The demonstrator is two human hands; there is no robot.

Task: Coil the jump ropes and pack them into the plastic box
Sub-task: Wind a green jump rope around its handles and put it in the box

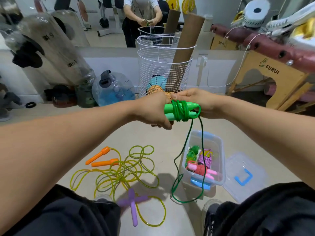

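Observation:
My left hand [153, 110] grips the two green handles [180, 110] of a green jump rope side by side, with several turns of cord wound around them. My right hand [196, 101] pinches the cord at the handles' right end. The rest of the green rope [188, 169] hangs in a long loop down to the floor. Below it stands the open clear plastic box [219, 150], holding three coiled ropes: green, purple and pink. Loose on the floor lie a yellow rope with orange handles [100, 158] and one with purple handles [132, 204].
The box's clear lid [243, 176] with a blue handle lies right of the box. A white wire basket [163, 68] with cardboard tubes stands ahead, a water jug [113, 87] to its left, a wooden massage table [272, 72] at right. My knees fill the bottom corners.

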